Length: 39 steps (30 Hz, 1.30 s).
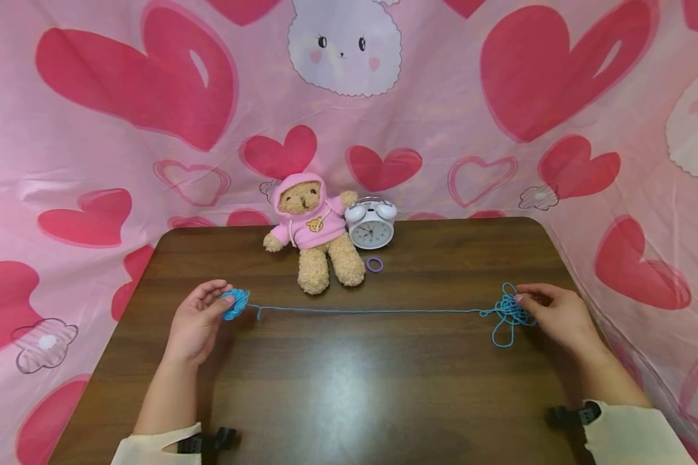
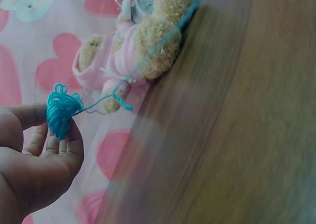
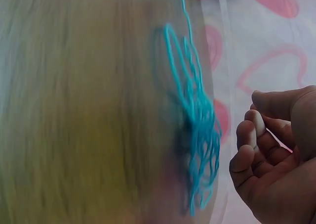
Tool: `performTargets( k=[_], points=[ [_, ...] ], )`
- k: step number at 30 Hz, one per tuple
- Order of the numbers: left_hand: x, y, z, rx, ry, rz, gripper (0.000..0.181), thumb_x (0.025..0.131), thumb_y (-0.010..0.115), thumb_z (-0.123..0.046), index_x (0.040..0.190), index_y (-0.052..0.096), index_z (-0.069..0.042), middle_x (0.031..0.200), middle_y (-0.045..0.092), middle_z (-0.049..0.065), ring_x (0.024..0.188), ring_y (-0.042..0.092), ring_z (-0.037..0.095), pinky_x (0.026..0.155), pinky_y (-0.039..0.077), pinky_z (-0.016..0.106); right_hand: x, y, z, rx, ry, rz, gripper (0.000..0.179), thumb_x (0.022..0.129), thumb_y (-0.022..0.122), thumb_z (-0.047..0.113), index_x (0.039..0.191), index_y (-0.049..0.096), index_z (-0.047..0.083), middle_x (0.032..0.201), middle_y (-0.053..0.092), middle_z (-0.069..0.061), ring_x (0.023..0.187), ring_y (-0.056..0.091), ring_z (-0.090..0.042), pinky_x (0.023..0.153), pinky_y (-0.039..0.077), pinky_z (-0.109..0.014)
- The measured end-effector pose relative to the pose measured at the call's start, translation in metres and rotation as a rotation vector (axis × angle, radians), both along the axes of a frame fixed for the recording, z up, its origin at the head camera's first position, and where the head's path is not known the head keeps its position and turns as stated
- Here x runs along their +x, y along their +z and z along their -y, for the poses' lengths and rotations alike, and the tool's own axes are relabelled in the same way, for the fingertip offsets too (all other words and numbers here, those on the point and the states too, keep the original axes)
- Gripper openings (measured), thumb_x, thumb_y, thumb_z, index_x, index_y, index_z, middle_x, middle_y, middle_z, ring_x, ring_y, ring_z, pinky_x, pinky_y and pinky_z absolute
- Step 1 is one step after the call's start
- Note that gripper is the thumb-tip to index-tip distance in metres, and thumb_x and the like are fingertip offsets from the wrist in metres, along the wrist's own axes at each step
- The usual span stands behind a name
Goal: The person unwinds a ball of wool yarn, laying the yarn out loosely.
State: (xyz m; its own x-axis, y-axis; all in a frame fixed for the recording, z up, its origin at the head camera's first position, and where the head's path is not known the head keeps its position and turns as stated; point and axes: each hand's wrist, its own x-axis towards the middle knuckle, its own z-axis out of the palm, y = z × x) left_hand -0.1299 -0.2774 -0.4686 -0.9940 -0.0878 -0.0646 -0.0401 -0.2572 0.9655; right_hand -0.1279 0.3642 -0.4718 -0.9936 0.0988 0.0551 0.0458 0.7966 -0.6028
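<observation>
A small wound bundle of blue yarn (image 1: pixel 236 303) is pinched by my left hand (image 1: pixel 198 321), its thumb in front; in the left wrist view the thumb and fingers hold the bundle (image 2: pixel 63 112) from both sides. From it one strand (image 1: pixel 360 311) with a short loose tail runs nearly straight across to a loose, looped tangle of the same yarn (image 1: pixel 506 313). My right hand (image 1: pixel 561 316) is beside that tangle. In the right wrist view its fingers curl loosely, thumb near the index finger, with a gap between the fingertips (image 3: pixel 245 130) and the tangle (image 3: pixel 200 130).
At the table's back sits a teddy bear (image 1: pixel 316 229) in a pink hoodie. A white alarm clock (image 1: pixel 371 229) stands beside it, with a purple ring (image 1: pixel 375 264) in front. Pink heart-print cloth (image 1: pixel 430 116) hangs behind the brown wooden table (image 1: pixel 349 400).
</observation>
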Motion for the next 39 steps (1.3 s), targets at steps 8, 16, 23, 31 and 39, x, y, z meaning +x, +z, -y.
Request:
performTargets(
  k=[8, 16, 23, 31, 39],
  points=[
    [-0.006, 0.001, -0.013, -0.027, -0.029, -0.001, 0.031, 0.099, 0.066, 0.001, 0.128, 0.054, 0.002, 0.115, 0.066, 0.002, 0.106, 0.063, 0.012, 0.085, 0.055, 0.018, -0.006, 0.007, 0.031, -0.069, 0.047, -0.029, 0.035, 0.1, 0.071, 0.035, 0.12, 0.075, 0.007, 0.101, 0.077, -0.01, 0.08, 0.059, -0.003, 0.064, 0.046, -0.02],
    [-0.013, 0.003, -0.034, -0.028, -0.072, 0.025, 0.025, 0.1, 0.066, 0.0, 0.123, 0.058, -0.006, 0.117, 0.064, 0.003, 0.107, 0.061, 0.012, 0.085, 0.055, 0.018, -0.013, 0.008, 0.06, -0.141, 0.09, 0.003, 0.036, 0.1, 0.07, 0.035, 0.122, 0.074, 0.007, 0.102, 0.076, -0.009, 0.082, 0.061, -0.011, 0.062, 0.049, -0.023],
    [-0.019, 0.005, -0.054, -0.016, -0.088, 0.018, 0.03, 0.099, 0.065, 0.005, 0.126, 0.055, 0.001, 0.115, 0.066, 0.005, 0.107, 0.06, 0.014, 0.083, 0.055, 0.02, -0.023, 0.004, 0.09, -0.204, 0.134, 0.024, 0.032, 0.099, 0.072, 0.03, 0.121, 0.075, 0.006, 0.095, 0.075, -0.007, 0.078, 0.061, -0.016, 0.059, 0.051, -0.026],
    [-0.022, 0.004, -0.072, -0.024, -0.125, 0.027, 0.035, 0.099, 0.064, 0.004, 0.131, 0.051, 0.005, 0.119, 0.063, 0.009, 0.106, 0.06, 0.016, 0.081, 0.055, 0.02, -0.028, 0.001, 0.124, -0.27, 0.193, 0.057, 0.029, 0.097, 0.075, 0.026, 0.119, 0.075, 0.006, 0.092, 0.076, -0.004, 0.077, 0.064, -0.019, 0.059, 0.053, -0.027],
    [-0.026, 0.005, -0.092, 0.021, -0.164, 0.013, 0.03, 0.097, 0.063, 0.008, 0.125, 0.054, 0.002, 0.118, 0.063, 0.013, 0.104, 0.063, 0.016, 0.081, 0.056, 0.022, -0.034, 0.0, 0.156, -0.304, 0.27, 0.038, 0.026, 0.095, 0.078, 0.022, 0.115, 0.077, 0.006, 0.091, 0.076, -0.002, 0.072, 0.063, -0.018, 0.058, 0.053, -0.027]
  ],
)
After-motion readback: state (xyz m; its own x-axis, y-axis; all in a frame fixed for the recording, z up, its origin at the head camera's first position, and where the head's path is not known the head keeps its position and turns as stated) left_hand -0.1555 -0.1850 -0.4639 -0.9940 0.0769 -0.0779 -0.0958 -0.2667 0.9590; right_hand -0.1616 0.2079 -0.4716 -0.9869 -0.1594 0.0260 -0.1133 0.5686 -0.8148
